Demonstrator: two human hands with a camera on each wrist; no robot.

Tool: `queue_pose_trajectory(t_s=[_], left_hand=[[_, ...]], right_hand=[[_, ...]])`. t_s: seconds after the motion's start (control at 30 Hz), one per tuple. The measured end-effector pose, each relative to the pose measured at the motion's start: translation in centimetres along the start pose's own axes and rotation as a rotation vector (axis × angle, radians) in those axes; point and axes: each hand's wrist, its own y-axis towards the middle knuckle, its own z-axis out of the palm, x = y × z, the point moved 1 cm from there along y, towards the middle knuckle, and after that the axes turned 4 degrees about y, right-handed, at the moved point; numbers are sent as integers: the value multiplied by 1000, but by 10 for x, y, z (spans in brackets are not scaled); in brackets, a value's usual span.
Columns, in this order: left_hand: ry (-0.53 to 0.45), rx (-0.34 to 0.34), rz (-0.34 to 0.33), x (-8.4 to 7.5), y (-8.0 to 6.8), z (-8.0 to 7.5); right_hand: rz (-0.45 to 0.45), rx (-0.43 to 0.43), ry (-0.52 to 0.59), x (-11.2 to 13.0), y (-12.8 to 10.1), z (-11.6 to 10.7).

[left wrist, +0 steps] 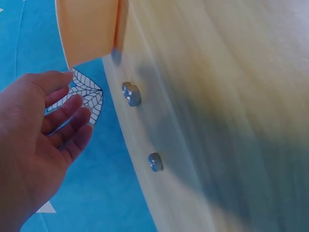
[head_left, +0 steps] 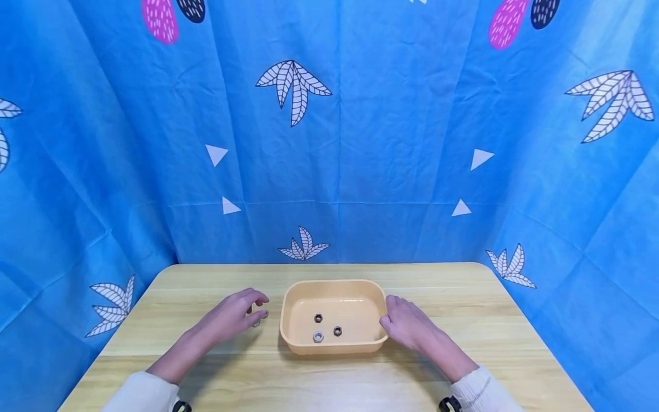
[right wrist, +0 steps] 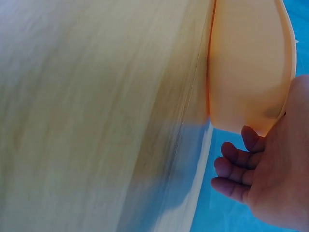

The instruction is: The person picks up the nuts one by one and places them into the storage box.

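While the left hand (head_left: 234, 316) was held with fingers loosely spread above two loose nuts (left wrist: 131, 93) on the wooden table (head_left: 463, 286), nothing was gripped. The right hand (head_left: 407, 323) was rested, relaxed, against the right rim of the tan tray (head_left: 288, 297), where three nuts (head_left: 318, 336) were contained. Bare tabletop was left toward every edge. No legible writing was seen.

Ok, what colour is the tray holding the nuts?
The tray is pale orange, seen best in the head view.
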Motion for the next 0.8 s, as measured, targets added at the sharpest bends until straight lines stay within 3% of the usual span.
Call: queue_pose_trajectory(t_s=[0.43, 0.8], left_hand=[[-36, -21, 24, 21, -12, 17], [-56, 4, -64, 32, -18, 31]], right_hand=[[10, 2, 13, 3, -2, -1], [8, 3, 7, 3, -3, -1]])
